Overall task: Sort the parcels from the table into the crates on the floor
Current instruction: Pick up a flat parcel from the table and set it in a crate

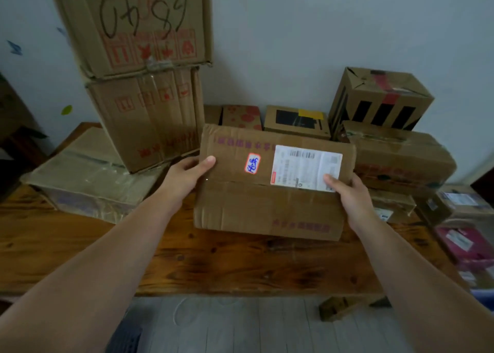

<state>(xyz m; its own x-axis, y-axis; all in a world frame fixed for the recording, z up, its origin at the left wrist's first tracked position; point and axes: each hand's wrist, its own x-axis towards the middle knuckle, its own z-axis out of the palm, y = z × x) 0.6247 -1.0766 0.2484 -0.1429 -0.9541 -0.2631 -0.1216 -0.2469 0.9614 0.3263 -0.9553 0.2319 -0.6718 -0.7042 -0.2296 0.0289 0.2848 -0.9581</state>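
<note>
- Left grip [187,173] and right grip [347,192] are clasping the labelled parcel [267,208] by its side edges, at 12 o'clock over the bench [213,267].
- Probable risk: the creased parcel is slipping free, or nudging the leaning cartons [149,117] at 10 o'clock.

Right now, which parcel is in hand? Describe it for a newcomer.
On the wooden table, right of the tall stacked cartons, is a flat brown parcel gripped at its sides by the left hand and right hand. Only it carries a red-bordered sticker with blue handwriting beside its white shipping label.
</note>
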